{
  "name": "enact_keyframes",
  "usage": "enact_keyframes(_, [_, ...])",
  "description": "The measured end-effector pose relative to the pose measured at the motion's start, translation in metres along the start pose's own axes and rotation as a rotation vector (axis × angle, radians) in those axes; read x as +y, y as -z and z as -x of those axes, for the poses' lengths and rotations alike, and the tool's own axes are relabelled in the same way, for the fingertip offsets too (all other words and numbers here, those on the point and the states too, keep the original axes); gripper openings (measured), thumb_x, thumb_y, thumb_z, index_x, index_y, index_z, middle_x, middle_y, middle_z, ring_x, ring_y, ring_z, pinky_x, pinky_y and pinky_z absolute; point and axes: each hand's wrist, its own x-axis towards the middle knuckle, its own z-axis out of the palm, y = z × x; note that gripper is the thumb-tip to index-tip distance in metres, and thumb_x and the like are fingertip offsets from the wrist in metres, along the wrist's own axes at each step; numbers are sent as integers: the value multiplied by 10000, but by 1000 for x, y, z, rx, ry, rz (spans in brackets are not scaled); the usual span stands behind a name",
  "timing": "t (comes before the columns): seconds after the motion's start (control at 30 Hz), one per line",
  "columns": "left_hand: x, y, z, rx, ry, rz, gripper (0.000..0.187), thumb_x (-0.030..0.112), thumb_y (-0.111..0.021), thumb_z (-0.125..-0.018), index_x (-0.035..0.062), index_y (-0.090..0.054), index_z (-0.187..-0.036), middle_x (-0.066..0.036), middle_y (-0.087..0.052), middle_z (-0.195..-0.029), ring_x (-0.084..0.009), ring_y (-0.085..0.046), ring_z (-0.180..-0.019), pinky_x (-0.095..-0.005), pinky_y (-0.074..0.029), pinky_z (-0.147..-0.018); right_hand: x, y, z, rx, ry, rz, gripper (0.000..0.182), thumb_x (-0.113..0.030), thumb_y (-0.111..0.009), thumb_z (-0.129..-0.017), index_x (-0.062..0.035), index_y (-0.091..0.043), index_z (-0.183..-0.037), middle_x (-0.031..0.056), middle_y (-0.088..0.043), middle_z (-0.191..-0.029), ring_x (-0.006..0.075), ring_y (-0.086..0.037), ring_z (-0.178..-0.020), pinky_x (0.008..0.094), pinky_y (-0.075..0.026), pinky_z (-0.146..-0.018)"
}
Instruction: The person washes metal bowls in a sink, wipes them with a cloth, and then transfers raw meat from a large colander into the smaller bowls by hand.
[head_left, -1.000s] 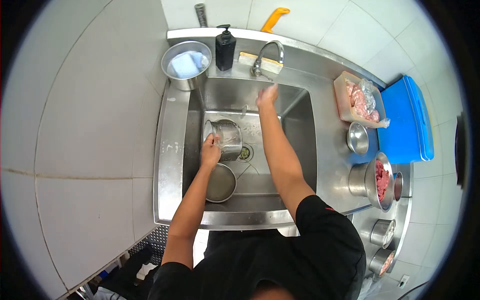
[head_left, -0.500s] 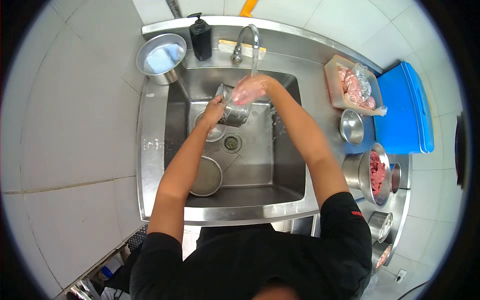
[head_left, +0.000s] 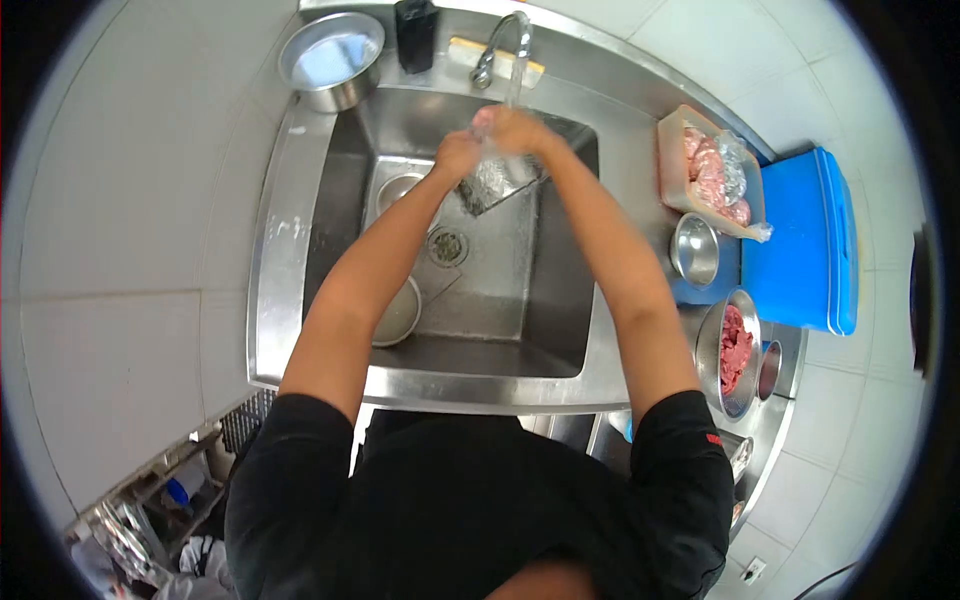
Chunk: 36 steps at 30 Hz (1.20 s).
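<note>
Steel sink (head_left: 300, 300) lies below us. Our left hand (head_left: 456, 155) grips the metal cup (head_left: 495, 178) at its left side, under the tap's (head_left: 505, 40) running water at the far end; our right hand (head_left: 510, 128) curls over its top. Right, a bowl of meat (head_left: 735, 350).

Commercial kitchen preparation area: deep stainless-steel sink (head_left: 300, 250) with curved tap (head_left: 500, 45), white tiled walls (head_left: 120, 200), round steel bowls of raw minced meat (head_left: 735, 350), blue plastic lidded crate (head_left: 800, 240).
</note>
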Motion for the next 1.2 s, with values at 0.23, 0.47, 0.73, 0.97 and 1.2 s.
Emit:
enact_keyframes(0.23, [39,11,-1,-30,37,1,350,251,-411,-897,-6,-642,-837,-198,-645,-896,-414,-564,-919,-430,-433,-820,6,3,6,-61,-130,108,324,-309,-461,-863,-27,-619,-879,234,-624,-933,379,-601,-893,457,-469,-790])
enact_keyframes(0.47, [11,-13,38,265,208,461,607,577,-405,-861,101,-549,-1209,-190,-500,-1270,-347,-430,-1211,-388,-337,-983,1,6,-11,14,-197,164,308,-314,-521,-863,-23,-614,-898,208,-634,-883,375,-596,-902,439,-459,-792])
enact_keyframes(0.73, [3,13,28,-273,348,669,923,717,-267,-837,-30,-260,-1379,-254,-375,-1365,-367,-372,-1264,-406,-309,-1026,-15,23,-13,-89,-335,4,307,-335,-659,-781,-35,-623,-838,119,-637,-796,246,-601,-751,346,-475,-695])
enact_keyframes(0.97, [6,20,14,-142,386,254,775,602,-306,-893,-22,-309,-1353,-274,-398,-1329,-398,-424,-1205,-435,-347,-1001,20,-8,-14,32,-556,-364,454,-434,-706,-752,-35,-580,-932,53,-607,-774,169,-553,-681,313,-469,-647])
enact_keyframes(1.2, [-69,1,67,-188,779,1993,783,688,-292,-849,106,-359,-1369,-136,-398,-1384,-348,-364,-1268,-505,-284,-1029,22,-12,-39,-130,-550,-455,607,-487,-649,-789,-45,-529,-1187,109,-609,-1086,230,-588,-910,390,-501,-744])
